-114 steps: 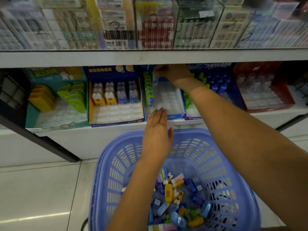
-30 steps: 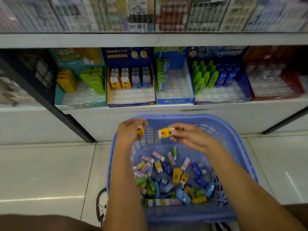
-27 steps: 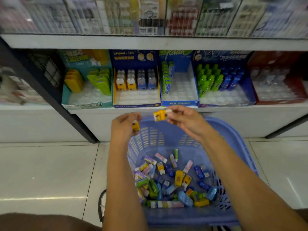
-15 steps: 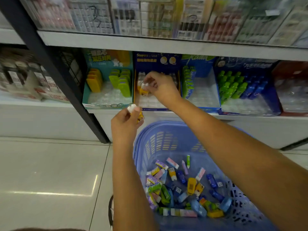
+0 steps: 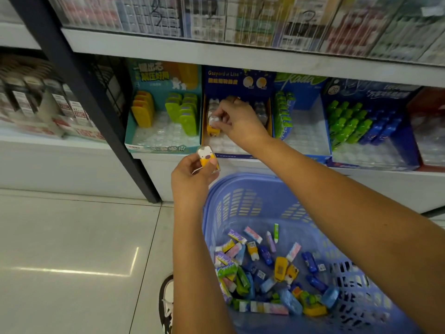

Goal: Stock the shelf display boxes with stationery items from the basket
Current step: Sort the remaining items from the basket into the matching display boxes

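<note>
Right hand [image 5: 237, 121] fingers clamped on yellow-white piece [image 5: 213, 128], at left column of navy display box [image 5: 240, 77]. Left hand [image 5: 192, 175] pinches second piece [image 5: 207, 157], just beyond basket [image 5: 243, 176] far rim. Probably light, stiff, smooth: grip flat sides.

Right hand [image 5: 237, 121] hides navy display box [image 5: 240, 78] middle rows; basket [image 5: 243, 177] cut off at bottom edge.
</note>
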The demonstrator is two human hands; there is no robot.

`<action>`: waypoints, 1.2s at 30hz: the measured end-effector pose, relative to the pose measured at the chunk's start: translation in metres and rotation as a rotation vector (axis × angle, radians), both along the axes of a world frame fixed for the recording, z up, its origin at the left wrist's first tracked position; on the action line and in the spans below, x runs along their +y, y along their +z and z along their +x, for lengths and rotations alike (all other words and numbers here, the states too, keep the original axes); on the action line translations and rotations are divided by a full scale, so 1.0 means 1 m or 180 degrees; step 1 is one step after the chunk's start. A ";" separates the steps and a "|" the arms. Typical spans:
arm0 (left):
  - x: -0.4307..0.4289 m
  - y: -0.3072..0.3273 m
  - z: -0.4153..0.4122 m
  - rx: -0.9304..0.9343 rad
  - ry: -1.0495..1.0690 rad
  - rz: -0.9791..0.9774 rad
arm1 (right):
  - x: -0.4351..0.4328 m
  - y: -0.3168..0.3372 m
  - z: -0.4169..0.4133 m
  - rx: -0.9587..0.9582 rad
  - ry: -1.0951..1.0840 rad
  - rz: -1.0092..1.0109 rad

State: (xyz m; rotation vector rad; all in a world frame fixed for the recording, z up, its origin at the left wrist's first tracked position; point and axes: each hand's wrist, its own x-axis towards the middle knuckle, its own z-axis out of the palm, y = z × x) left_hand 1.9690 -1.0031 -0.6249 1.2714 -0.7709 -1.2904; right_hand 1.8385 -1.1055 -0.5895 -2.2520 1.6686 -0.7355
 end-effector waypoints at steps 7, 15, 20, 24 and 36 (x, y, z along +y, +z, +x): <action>0.000 0.000 0.001 -0.0192 0.0018 -0.0192 | 0.001 -0.001 0.002 0.0104 0.0071 -0.0025; 0.000 0.004 -0.001 -0.0244 0.0002 -0.0139 | -0.006 0.022 0.005 0.0435 0.0135 0.0319; 0.002 0.008 -0.004 -0.0238 -0.0065 -0.0315 | 0.002 0.032 0.004 0.0857 0.0141 0.0390; 0.001 0.011 -0.011 -0.0165 0.0036 -0.0434 | 0.036 0.030 -0.007 -0.0884 0.0191 0.0683; -0.007 -0.002 -0.040 -0.3455 -0.1208 -0.0705 | 0.008 0.006 -0.027 -0.0307 -0.0297 0.0350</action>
